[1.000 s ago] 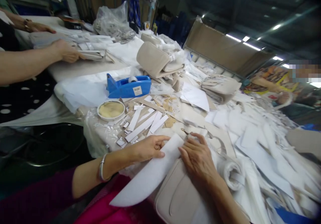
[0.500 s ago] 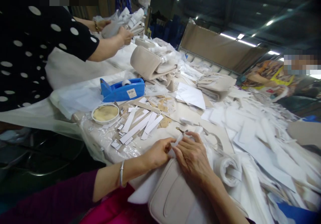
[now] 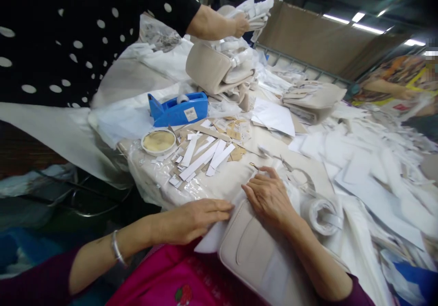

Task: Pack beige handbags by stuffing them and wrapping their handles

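A beige handbag with a stitched edge lies tilted at the table's near edge, against a magenta apron. My right hand bends over its upper end, fingers curled onto thin white wrapping; its fingertips are partly hidden. A small brass-coloured metal piece pokes out just beyond those fingers. To the left, my left hand is stretched out with straight fingers and holds nothing. Its fingertips are by the bag's edge, above a white sheet that sticks out from beside the bag.
A blue tape dispenser, a round tub and paper strips lie ahead. Scissors and a clear tape roll are to the right. A co-worker's arm reaches over stacked beige bags.
My left hand has let go of the white wrapping, drawn back to the left and straightened its fingers. My right hand stays at the bag's upper end. The view has shifted left.
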`<state>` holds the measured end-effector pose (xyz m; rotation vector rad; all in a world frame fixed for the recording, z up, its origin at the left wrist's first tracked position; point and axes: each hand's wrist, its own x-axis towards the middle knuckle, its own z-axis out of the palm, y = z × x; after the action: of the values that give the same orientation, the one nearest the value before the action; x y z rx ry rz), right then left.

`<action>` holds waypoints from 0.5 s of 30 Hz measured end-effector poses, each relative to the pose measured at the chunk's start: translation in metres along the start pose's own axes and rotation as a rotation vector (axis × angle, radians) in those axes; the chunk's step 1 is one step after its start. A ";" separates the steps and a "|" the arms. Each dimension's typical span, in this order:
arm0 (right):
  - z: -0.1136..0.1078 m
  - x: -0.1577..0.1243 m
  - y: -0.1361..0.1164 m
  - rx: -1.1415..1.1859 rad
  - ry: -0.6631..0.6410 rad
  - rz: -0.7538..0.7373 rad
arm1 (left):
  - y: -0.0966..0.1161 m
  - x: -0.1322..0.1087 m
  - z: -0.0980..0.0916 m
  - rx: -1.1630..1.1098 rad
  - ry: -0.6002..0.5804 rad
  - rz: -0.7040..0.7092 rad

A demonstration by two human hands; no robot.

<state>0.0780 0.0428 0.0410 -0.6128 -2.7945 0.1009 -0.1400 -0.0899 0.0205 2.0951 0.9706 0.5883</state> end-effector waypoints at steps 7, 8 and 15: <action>-0.018 0.004 -0.008 0.323 -0.004 -0.088 | -0.019 0.012 0.017 0.033 0.097 0.170; -0.021 0.004 -0.010 0.398 -0.014 -0.103 | -0.019 0.014 0.017 0.028 0.098 0.168; -0.034 -0.001 -0.017 0.627 -0.005 -0.037 | -0.010 0.024 0.020 -0.003 0.232 0.002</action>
<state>0.0822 0.0272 0.0755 -0.3946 -2.5577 0.9226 -0.1164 -0.0756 0.0027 2.0569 1.0942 0.8472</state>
